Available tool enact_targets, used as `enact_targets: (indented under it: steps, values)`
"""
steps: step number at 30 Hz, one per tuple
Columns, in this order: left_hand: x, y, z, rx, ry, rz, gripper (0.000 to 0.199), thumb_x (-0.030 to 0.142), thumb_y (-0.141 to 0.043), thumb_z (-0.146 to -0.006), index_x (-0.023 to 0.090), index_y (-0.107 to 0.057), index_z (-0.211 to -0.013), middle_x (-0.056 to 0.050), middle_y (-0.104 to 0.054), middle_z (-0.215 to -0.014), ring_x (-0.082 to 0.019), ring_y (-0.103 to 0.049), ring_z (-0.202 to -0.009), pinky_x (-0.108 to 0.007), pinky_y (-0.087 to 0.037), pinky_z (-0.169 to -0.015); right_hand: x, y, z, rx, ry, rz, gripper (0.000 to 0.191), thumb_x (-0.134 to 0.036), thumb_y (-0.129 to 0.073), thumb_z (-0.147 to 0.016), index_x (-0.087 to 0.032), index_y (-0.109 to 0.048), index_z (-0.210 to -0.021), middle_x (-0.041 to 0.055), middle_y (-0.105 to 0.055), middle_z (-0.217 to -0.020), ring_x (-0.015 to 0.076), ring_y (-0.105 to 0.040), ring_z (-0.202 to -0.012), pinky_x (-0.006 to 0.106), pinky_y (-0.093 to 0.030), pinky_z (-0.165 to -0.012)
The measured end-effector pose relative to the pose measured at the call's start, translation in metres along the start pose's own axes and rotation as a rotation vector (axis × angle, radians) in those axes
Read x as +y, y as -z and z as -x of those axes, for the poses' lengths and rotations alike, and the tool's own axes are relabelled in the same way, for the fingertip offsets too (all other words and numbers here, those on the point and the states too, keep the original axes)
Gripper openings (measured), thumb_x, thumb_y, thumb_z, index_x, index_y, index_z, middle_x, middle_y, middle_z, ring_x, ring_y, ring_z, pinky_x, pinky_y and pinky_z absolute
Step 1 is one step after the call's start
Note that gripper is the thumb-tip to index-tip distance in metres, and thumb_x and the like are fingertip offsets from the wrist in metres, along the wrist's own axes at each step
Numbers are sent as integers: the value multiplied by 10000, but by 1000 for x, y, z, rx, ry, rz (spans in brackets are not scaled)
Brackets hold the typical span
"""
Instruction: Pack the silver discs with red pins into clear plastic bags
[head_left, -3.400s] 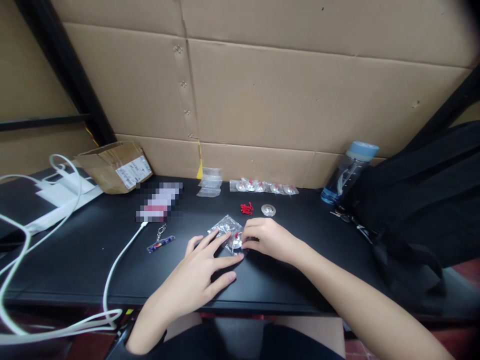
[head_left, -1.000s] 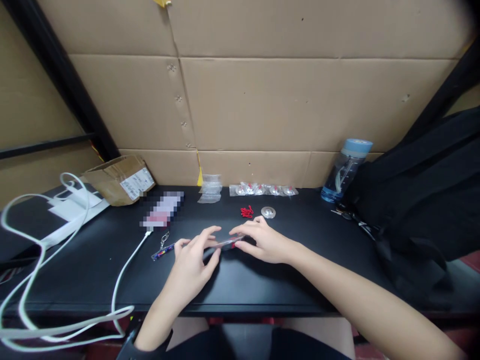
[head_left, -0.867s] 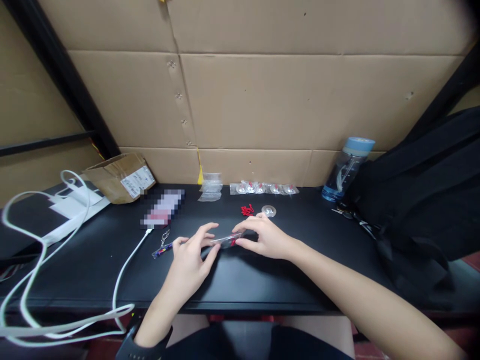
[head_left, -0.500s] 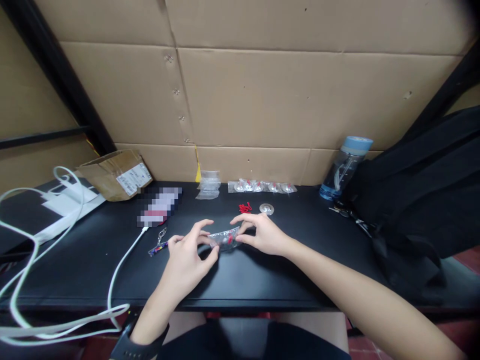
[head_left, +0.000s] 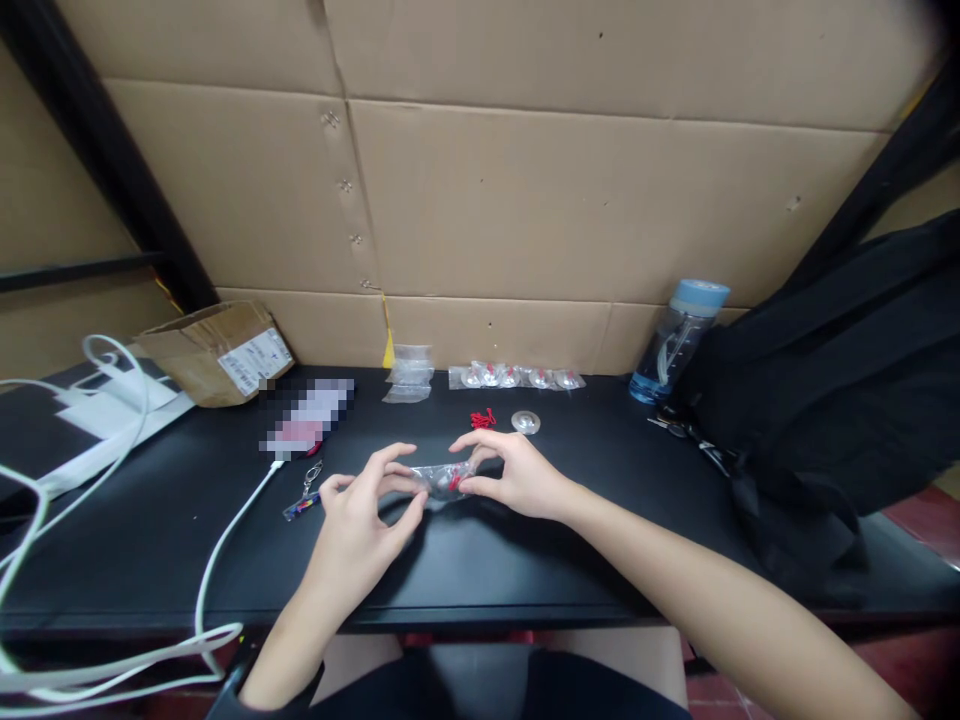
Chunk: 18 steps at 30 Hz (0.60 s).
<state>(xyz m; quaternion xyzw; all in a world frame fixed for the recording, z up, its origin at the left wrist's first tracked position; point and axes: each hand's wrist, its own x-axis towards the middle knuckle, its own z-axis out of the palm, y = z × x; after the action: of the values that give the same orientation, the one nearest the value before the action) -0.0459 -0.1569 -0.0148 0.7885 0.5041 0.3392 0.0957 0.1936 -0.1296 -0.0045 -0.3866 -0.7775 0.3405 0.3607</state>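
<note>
A small clear plastic bag (head_left: 439,481) with something red and a shiny piece in it is held between both hands above the black desk. My left hand (head_left: 375,505) pinches its left end between thumb and fingers. At the right end, my right hand (head_left: 517,474) grips the bag beside the red part. Just beyond my right hand lie a bundle of red cords (head_left: 483,419) and a round silvery disc (head_left: 526,422). Farther back, a row of filled clear bags (head_left: 510,376) lies near the cardboard wall, with flat clear bags (head_left: 409,373) to their left.
A keychain (head_left: 304,504) and a blurred-out flat object (head_left: 311,415) with a white cable lie left. Behind them stands an opened brown package (head_left: 217,355). A blue-capped bottle (head_left: 677,342) and a black backpack (head_left: 832,400) are at the right of the desk (head_left: 525,575).
The whole view has shifted a little, so most things appear farther left. The bag between my hands lies more level, and both hands still hold it.
</note>
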Motion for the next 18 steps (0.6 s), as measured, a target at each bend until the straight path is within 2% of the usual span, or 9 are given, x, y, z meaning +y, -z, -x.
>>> enact_targets:
  steps: [4, 7, 11, 13, 16, 18]
  values:
    - [1, -1, 1, -7, -12, -7, 417, 351, -565, -927, 289, -408, -1308, 11, -799, -902, -256, -690, -1132, -427, -262, -954, 1, 11, -3, 73, -13, -84, 363, -244, -793, -815, -204, -663, -1152, 12, -782, -850, 214, -749, -950, 397, -473, -1026]
    - [1, -2, 0, -31, -8, -14, 416, 345, -550, -930, 293, -403, -1315, -3, -796, -930, -256, -678, -1142, -433, -261, -950, 6, 24, -8, 160, -78, -119, 355, -272, -812, -778, -193, -685, -1100, 30, -790, -845, 239, -746, -963, 429, -476, -1031]
    - [1, -3, 0, -76, -1, -32, 400, 332, -544, -928, 302, -418, -1307, -4, -788, -968, -248, -663, -1143, -429, -265, -945, 25, 50, -14, 327, -224, -241, 400, -315, -821, -725, -184, -683, -1077, 37, -779, -794, 231, -746, -788, 387, -551, -840]
    - [1, -4, 0, -82, 1, -33, 388, 335, -540, -929, 298, -431, -1299, -8, -784, -965, -248, -662, -1130, -426, -273, -943, 40, 67, -18, 462, -283, -259, 416, -319, -820, -701, -187, -667, -1064, 42, -778, -798, 224, -730, -737, 360, -557, -748]
    - [-2, -5, 0, -85, -10, -34, 374, 347, -527, -938, 303, -439, -1299, -12, -779, -971, -246, -664, -1108, -424, -276, -939, 65, 95, -29, 699, -346, -134, 374, -258, -812, -670, -174, -658, -1001, 47, -763, -764, 218, -723, -772, 335, -544, -774]
    - [-4, -6, 0, -82, -19, -34, 368, 358, -526, -940, 311, -449, -1297, -6, -775, -984, -241, -673, -1082, -421, -275, -938, 80, 112, -39, 769, -417, 26, 355, -254, -793, -687, -171, -660, -1005, 55, -764, -791, 213, -712, -768, 324, -531, -748]
